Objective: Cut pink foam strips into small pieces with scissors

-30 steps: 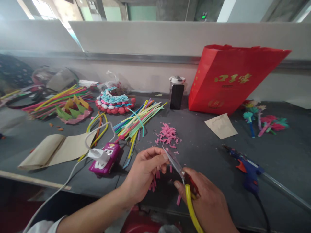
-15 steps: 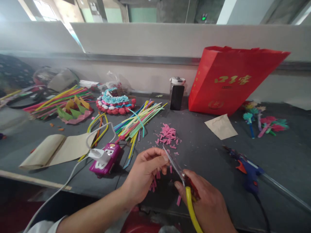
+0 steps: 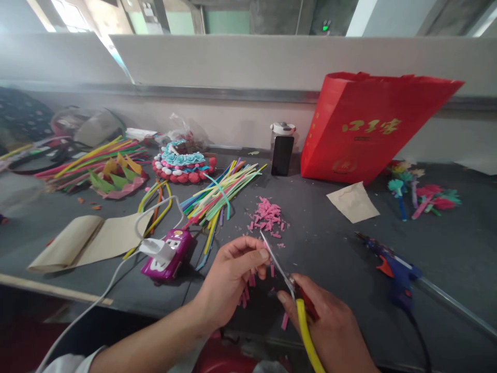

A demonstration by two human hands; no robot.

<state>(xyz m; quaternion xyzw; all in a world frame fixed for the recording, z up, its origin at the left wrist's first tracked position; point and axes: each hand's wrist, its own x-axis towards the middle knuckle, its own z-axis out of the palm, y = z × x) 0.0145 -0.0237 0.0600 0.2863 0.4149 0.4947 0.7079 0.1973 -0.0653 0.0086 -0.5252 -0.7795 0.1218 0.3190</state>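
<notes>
My right hand (image 3: 330, 326) grips a pair of scissors (image 3: 280, 269) with a yellow handle, blades pointing up and left. My left hand (image 3: 231, 277) is closed in a pinch on a small pink foam piece (image 3: 253, 280) right at the blades. Short pink offcuts (image 3: 285, 321) lie on the dark table (image 3: 330, 243) under both hands. A bigger heap of pink offcuts (image 3: 267, 215) sits just beyond them.
A fan of coloured foam strips (image 3: 219, 194) lies left of the heap, a purple device with white cable (image 3: 166, 254) nearer. A blue glue gun (image 3: 394, 269) lies right. At the back stand a red bag (image 3: 368, 127), a bottle with phone (image 3: 282, 147) and a foam cake (image 3: 182, 163).
</notes>
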